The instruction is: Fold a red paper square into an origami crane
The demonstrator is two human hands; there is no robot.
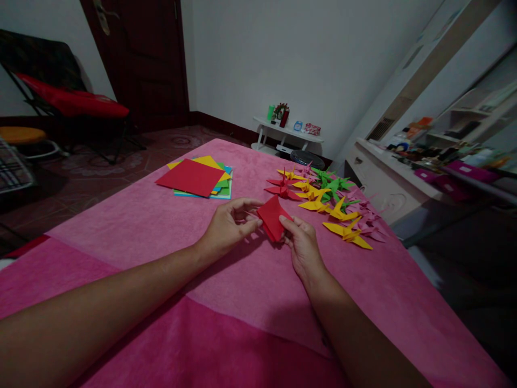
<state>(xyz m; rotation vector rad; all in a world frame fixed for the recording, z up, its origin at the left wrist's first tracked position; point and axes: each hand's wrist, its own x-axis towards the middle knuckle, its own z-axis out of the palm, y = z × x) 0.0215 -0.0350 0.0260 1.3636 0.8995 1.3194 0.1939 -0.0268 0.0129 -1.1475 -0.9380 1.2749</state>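
Note:
A small red folded paper (273, 215), square and turned on its corner, is held just above the pink-covered table. My right hand (301, 237) grips its right side, with the thumb on the front and the other fingers behind. At its left corner is my left hand (234, 223), thumb and fingers curled about the edge; its fingertips are partly hidden. Beyond the paper lie red folded cranes (283, 189) and several yellow cranes (315, 203). Green cranes (333, 186) and pink cranes (367, 218) sit to their right.
A stack of coloured paper sheets, topped by a red sheet (189, 177), lies at the table's far left. The pink cloth (161, 237) covers the table. A cluttered dresser (398, 172) stands at right, a small white table (288, 132) by the wall, a red chair (76, 102) at left.

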